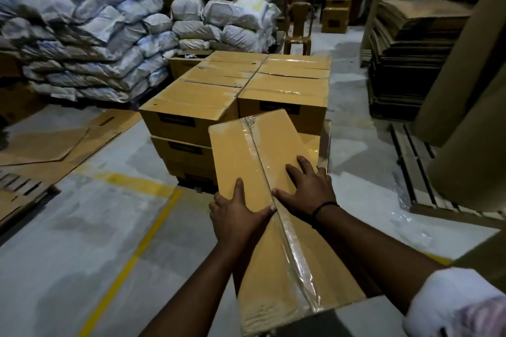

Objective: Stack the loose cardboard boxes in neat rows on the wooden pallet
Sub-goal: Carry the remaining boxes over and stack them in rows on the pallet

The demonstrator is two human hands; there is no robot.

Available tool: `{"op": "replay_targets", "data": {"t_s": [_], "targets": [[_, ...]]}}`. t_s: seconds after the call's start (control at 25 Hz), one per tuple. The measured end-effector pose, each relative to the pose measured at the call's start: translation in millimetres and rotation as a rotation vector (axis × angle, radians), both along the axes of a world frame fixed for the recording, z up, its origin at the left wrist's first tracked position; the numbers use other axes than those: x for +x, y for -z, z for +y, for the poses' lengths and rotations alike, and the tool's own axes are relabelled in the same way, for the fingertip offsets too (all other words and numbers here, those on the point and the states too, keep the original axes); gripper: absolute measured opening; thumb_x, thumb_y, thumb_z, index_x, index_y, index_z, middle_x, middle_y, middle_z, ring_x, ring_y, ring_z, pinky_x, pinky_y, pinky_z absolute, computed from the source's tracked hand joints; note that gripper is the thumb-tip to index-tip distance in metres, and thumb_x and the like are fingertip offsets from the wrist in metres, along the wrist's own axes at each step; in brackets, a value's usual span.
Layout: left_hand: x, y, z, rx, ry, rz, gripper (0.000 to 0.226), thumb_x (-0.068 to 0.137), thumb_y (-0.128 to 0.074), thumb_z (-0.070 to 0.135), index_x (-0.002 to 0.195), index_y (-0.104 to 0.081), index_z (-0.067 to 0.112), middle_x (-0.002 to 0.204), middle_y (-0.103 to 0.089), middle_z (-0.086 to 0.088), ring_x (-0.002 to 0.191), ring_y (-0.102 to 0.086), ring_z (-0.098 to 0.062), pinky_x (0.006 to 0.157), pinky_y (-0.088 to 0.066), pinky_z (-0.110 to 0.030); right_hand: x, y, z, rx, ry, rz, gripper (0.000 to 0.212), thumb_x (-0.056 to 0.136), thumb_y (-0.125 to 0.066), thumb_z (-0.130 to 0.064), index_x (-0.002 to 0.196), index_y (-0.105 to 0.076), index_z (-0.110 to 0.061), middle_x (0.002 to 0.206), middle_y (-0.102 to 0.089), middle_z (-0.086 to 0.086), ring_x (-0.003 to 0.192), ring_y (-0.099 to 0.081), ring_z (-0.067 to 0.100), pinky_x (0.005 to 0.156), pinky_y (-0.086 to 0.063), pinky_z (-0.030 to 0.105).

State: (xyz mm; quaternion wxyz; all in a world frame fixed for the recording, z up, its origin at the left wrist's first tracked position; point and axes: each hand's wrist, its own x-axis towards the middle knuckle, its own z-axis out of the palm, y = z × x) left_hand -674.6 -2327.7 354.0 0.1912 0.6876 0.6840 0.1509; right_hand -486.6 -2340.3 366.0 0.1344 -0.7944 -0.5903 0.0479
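You are standing in a warehouse or packing store. Beyond your left hand (235, 216), white woven sacks (82, 44) are piled high in layers. Straight ahead of both hands, sealed brown cartons (191, 101) stand stacked in rows, like the taped carton (241, 150) under your palms. Out past your right hand (309, 189) lie bundles of flattened cardboard sheets (410, 35), huge brown paper rolls (471, 107) and a bare wooden pallet (419, 172). Below your left hand, yellow lane lines (131, 262) cross the grey concrete floor (82, 227).
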Motion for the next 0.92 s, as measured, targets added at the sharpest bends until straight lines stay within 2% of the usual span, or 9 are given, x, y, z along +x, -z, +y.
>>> {"op": "replay_targets", "data": {"t_s": [0.28,0.44,0.64,0.92], "targets": [[72.4,7.1,81.3,-0.039,0.015,-0.007,0.117,0.066,-0.060,0.090,0.159,-0.010,0.042,0.156,-0.022,-0.022,0.142,-0.025,-0.042,0.112,-0.033,-0.047,75.1,20.0,86.8,-0.018,-0.001,0.002,0.087,0.077,-0.048,-0.083,0.151,-0.036,-0.040,0.167,-0.016,-0.005,0.138,-0.031,0.042,0.113,-0.034,0.053],[111.4,16.8,119.8,-0.052,-0.015,0.018,0.117,0.065,-0.058,0.092,0.159,-0.012,0.041,0.153,-0.027,-0.023,0.140,-0.027,-0.042,0.111,-0.034,-0.048,119.1,29.0,136.8,-0.035,-0.045,0.001,0.086,0.076,-0.047,-0.084,0.150,-0.039,-0.040,0.166,-0.019,-0.005,0.137,-0.032,0.042,0.112,-0.033,0.052],[184.9,21.8,169.1,-0.081,-0.134,0.022,0.115,0.067,-0.058,0.090,0.160,-0.013,0.039,0.152,-0.028,-0.025,0.140,-0.028,-0.043,0.111,-0.034,-0.046,188.2,39.8,208.5,-0.046,-0.161,0.010,0.085,0.076,-0.048,-0.085,0.148,-0.039,-0.041,0.165,-0.019,-0.005,0.133,-0.036,0.039,0.110,-0.035,0.050],[304.8,8.8,211.5,-0.093,-0.319,-0.094,0.114,0.067,-0.057,0.091,0.159,-0.017,0.039,0.157,-0.023,-0.025,0.143,-0.024,-0.044,0.111,-0.035,-0.049,300.9,16.9,302.2,-0.037,-0.385,-0.012,0.084,0.076,-0.050,-0.085,0.147,-0.041,-0.041,0.164,-0.020,-0.008,0.133,-0.036,0.034,0.108,-0.037,0.048]]}}
